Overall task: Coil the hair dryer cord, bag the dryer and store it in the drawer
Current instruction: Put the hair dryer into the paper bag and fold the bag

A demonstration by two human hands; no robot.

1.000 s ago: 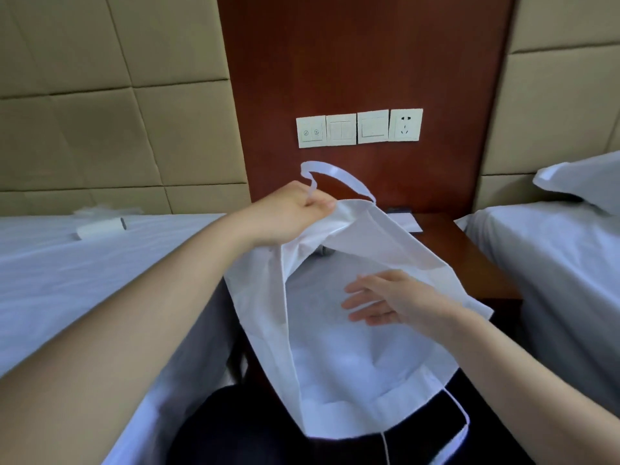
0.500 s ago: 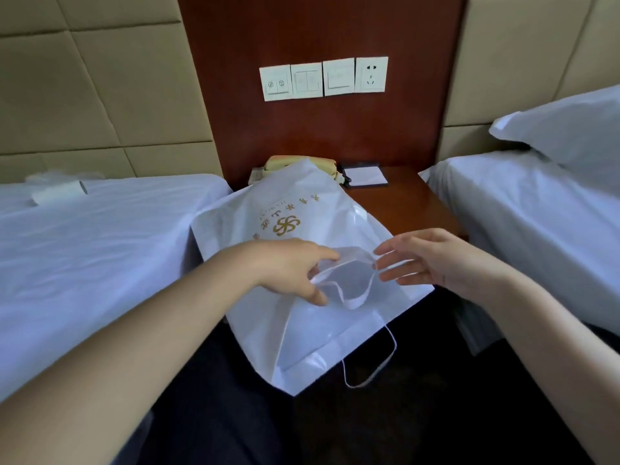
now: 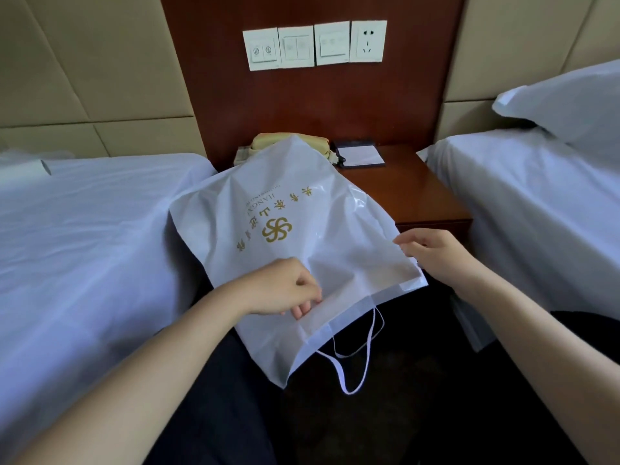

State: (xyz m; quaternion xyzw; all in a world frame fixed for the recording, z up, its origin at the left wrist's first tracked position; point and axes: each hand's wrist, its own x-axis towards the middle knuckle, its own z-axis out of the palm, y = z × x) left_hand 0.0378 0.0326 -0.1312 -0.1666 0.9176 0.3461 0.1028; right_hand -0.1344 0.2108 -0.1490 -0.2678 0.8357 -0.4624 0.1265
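White bag [image 3: 302,203] draped over the front edge of the nightstand [image 3: 419,196], mouth turned away from the nightstand, open hem pinched by the left hand [image 3: 285,290], side edge pinched by the right hand [image 3: 432,253], handles [image 3: 349,392] hung below the mouth

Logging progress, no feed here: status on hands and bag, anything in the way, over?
Left hand grips bag near its mouth. Right hand pinches its right edge. Bag drapes over nightstand, hiding part of phone.
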